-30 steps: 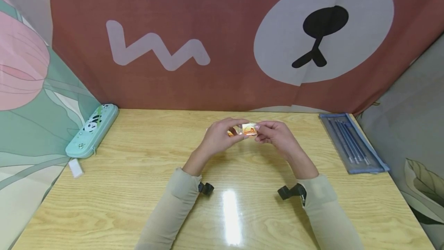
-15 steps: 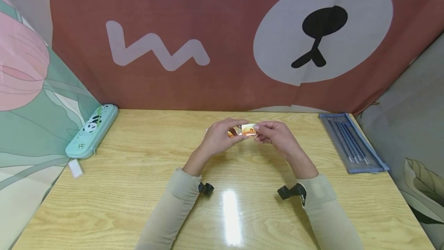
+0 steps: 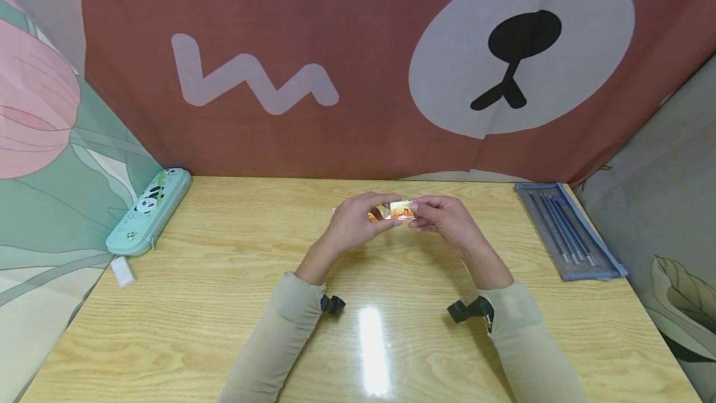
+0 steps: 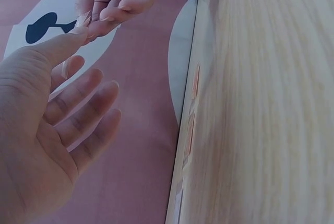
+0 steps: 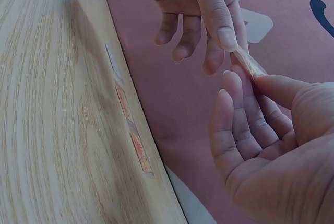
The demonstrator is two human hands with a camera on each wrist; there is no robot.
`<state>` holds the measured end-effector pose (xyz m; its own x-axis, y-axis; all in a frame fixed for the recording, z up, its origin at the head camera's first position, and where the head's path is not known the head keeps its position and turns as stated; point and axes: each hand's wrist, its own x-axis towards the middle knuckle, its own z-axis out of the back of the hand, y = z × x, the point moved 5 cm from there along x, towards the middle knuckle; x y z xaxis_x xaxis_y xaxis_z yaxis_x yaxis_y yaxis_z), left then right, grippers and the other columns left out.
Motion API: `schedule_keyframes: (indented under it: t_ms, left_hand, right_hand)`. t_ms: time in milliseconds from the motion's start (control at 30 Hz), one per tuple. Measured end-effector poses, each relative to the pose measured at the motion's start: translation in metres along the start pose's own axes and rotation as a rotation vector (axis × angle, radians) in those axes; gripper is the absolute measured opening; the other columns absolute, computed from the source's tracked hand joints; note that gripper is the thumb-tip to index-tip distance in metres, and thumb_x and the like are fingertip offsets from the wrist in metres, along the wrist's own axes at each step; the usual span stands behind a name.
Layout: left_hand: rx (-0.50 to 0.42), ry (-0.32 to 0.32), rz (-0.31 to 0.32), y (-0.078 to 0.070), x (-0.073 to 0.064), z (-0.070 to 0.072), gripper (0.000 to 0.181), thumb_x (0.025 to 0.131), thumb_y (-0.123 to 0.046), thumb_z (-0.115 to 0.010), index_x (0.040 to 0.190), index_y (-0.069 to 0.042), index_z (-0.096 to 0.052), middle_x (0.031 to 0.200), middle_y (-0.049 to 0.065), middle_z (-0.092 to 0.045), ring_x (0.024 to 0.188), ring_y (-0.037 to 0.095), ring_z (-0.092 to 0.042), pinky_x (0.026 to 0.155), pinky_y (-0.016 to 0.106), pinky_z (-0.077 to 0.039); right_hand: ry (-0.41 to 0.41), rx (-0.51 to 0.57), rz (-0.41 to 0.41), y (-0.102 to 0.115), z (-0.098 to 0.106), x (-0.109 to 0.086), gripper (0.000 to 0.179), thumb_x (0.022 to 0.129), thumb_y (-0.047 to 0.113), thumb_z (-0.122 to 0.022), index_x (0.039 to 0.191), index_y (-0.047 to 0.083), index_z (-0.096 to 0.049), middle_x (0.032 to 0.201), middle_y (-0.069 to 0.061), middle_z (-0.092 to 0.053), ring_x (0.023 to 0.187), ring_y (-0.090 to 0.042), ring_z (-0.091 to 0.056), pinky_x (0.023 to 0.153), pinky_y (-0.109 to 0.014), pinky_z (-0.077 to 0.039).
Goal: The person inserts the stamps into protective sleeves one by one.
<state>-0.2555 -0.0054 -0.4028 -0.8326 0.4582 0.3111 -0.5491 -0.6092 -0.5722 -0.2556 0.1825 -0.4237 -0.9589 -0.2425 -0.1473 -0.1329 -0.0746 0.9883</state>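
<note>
Both hands hold one small, flat packet [image 3: 401,210] with an orange and pale yellow print, up off the table near its back edge. My left hand [image 3: 358,219] pinches its left end between thumb and forefinger, the other fingers spread loosely. At its right end, my right hand [image 3: 447,219] pinches it between thumb and forefinger with the rest loosely curled. The right wrist view shows the packet [image 5: 249,65] nearly edge-on between the two thumbs. Below the hands, flat orange and whitish pieces [image 5: 138,151] lie in a row on the table, mostly covered by my left hand in the head view.
A mint-green panda pencil case [image 3: 150,213] lies at the back left corner, with a small white block [image 3: 123,271] in front of it. At the right edge is a blue zip pouch [image 3: 570,235] holding several pencils. A printed cloth [image 3: 347,142] hangs behind the wooden table [image 3: 224,303].
</note>
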Motion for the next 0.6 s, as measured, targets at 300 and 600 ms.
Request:
schedule_keyframes:
  t_ms: [300, 600]
  left_hand:
    - [-0.002, -0.015, 0.001, 0.0011, 0.0003, 0.0006, 0.042, 0.091, -0.043, -0.075, 0.13, -0.028, -0.07, 0.118, -0.005, -0.074, 0.084, 0.007, -0.071, 0.07, 0.028, -0.056]
    - [-0.003, -0.025, 0.011, 0.003, 0.0004, 0.0014, 0.044, 0.091, -0.041, -0.076, 0.132, -0.027, -0.069, 0.118, -0.004, -0.075, 0.084, 0.008, -0.072, 0.071, 0.028, -0.056]
  right_hand:
    - [0.007, 0.009, 0.0, -0.0009, 0.0001, -0.0002, 0.043, 0.104, 0.019, -0.059, 0.131, -0.014, -0.057, 0.086, 0.006, -0.074, 0.076, -0.006, -0.073, 0.077, -0.026, -0.062]
    - [-0.002, 0.036, 0.015, -0.0002, -0.0007, -0.001, 0.045, 0.104, 0.019, -0.059, 0.134, -0.014, -0.055, 0.085, 0.006, -0.076, 0.077, -0.006, -0.074, 0.076, -0.024, -0.062]
